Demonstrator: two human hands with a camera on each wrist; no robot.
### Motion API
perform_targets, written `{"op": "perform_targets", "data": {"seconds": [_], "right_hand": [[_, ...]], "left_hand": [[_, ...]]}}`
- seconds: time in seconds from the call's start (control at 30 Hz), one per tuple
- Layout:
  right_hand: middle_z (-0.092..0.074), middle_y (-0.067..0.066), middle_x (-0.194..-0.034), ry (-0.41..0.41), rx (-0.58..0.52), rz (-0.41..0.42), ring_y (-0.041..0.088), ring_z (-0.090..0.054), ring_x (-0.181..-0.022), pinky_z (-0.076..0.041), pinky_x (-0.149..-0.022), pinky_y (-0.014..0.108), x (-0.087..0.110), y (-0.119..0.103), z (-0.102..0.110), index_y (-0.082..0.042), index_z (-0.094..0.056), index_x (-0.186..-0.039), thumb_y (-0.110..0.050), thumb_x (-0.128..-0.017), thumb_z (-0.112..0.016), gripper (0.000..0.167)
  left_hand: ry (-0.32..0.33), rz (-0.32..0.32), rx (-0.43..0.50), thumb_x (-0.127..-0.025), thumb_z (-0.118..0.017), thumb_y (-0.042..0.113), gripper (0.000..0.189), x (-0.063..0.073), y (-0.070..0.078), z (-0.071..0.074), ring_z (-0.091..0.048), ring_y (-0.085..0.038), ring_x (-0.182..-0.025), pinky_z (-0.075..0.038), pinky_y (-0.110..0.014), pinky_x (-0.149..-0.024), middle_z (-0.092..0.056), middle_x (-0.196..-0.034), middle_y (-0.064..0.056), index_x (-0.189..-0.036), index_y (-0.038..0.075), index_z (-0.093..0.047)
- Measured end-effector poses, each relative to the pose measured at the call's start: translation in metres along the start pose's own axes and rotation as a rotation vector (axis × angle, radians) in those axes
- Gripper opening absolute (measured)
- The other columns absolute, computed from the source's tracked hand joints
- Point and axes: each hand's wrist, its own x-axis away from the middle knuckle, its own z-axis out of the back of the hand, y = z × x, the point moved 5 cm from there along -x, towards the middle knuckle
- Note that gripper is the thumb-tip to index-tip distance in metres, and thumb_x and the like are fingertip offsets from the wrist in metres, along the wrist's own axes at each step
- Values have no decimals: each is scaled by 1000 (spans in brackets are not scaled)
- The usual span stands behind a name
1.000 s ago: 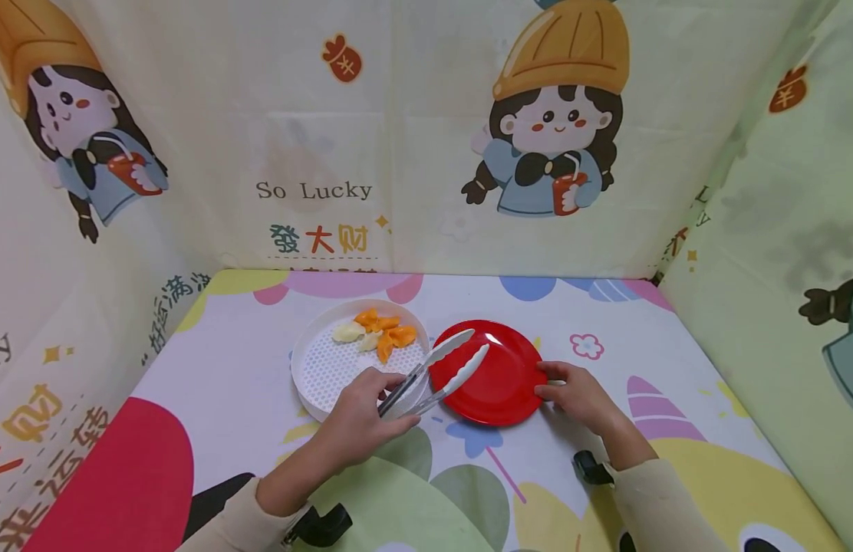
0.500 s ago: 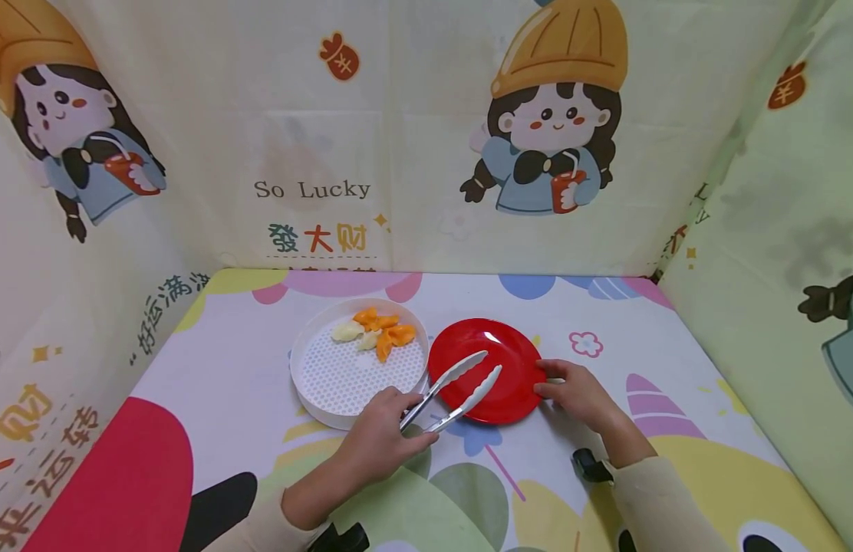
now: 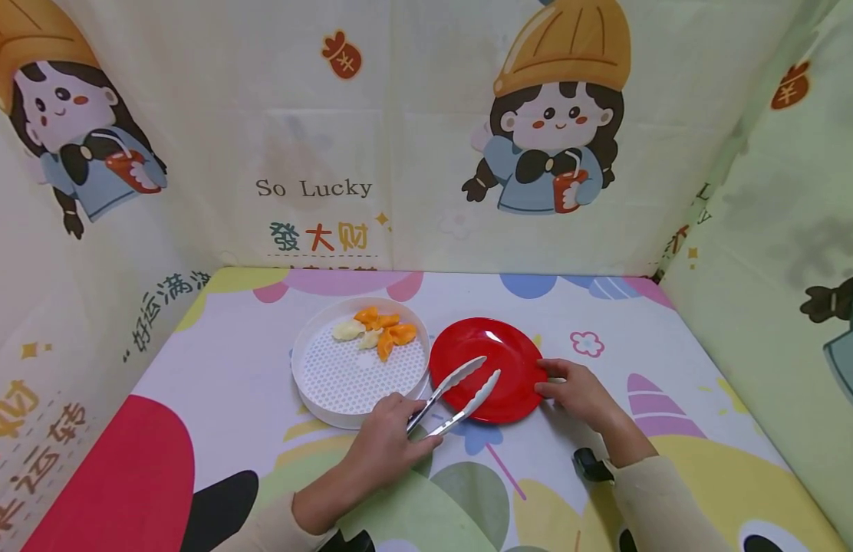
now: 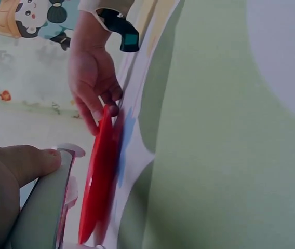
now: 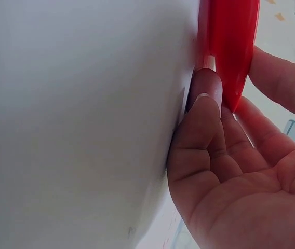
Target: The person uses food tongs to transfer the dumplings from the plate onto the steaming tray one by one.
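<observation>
My left hand (image 3: 388, 437) holds a pair of metal tongs (image 3: 459, 374) with pale scalloped tips. The tips are spread apart, with nothing between them, and overlap the near left part of a red plate (image 3: 512, 353) in the head view. My right hand (image 3: 578, 395) pinches that plate's right rim. In the right wrist view the thumb lies on one face of the plate (image 5: 236, 46) and other fingers are under its edge. Left of the plate stands a white round tray (image 3: 330, 387) with a perforated bottom. Several orange dumplings (image 3: 402, 334) and pale dumplings (image 3: 348, 330) lie at its far side.
A patterned cloth (image 3: 247, 345) covers the table, and printed curtains (image 3: 426, 153) close it in at the back and both sides. The tray and plate sit side by side, their rims close together. Both wrists wear black camera mounts (image 3: 592, 466).
My left hand has drawn the tongs right and toward me, bringing their tips from beside the tray to lower over the plate. The right hand, plate and dumplings have stayed put.
</observation>
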Motion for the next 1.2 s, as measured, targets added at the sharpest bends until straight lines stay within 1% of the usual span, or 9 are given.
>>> {"op": "perform_targets", "data": {"seconds": [0.13, 0.27, 0.47, 0.73, 0.9, 1.2], "right_hand": [[-51, 24, -139, 1, 1, 1, 31, -57, -107, -58, -76, 36, 0, 0, 0, 0, -45, -147, -21, -90, -74, 67], [-51, 25, -139, 2, 5, 7, 31, -57, -108, -58, -76, 36, 0, 1, -1, 1, -45, -147, -21, -90, -74, 67], [-50, 25, -139, 4, 2, 8, 31, -57, -108, -58, -76, 36, 0, 1, 0, 1, -45, -147, -21, -90, -75, 68], [-50, 25, -139, 6, 5, 10, 31, -58, -108, -58, -77, 37, 0, 0, 0, 1, -45, -147, -21, -89, -75, 68], [-50, 25, -139, 6, 6, 4, 30, -58, -106, -58, -76, 36, 0, 0, 0, 1, -45, -147, -21, -90, -75, 68], [-51, 24, -139, 7, 10, 8, 30, -58, -107, -58, -76, 36, 0, 0, 0, 0, -46, -146, -21, -90, -75, 67]], "left_hand": [[1, -3, -44, -78, -86, 30, 47, 1, 0, -4, -47, -12, -77, -42, -23, -60, -58, -87, -1, -112, 2, -72], [21, -8, -76, -76, -87, 30, 46, 4, 1, -6, -48, -13, -76, -42, -23, -60, -57, -86, -1, -110, 2, -73], [37, 5, -84, -76, -88, 29, 48, 6, 1, -7, -52, -16, -80, -45, -24, -61, -61, -91, -5, -111, 1, -72], [11, 25, -98, -74, -89, 31, 48, 7, 0, -10, -52, -15, -79, -44, -25, -62, -61, -89, -3, -110, 2, -73], [-23, 59, -105, -75, -89, 34, 51, 8, 0, -12, -51, -16, -81, -44, -25, -61, -61, -91, -3, -111, 2, -72], [-11, 57, -120, -75, -89, 34, 51, 9, 3, -11, -49, -14, -77, -42, -23, -58, -59, -89, -2, -111, 2, -72]]}}
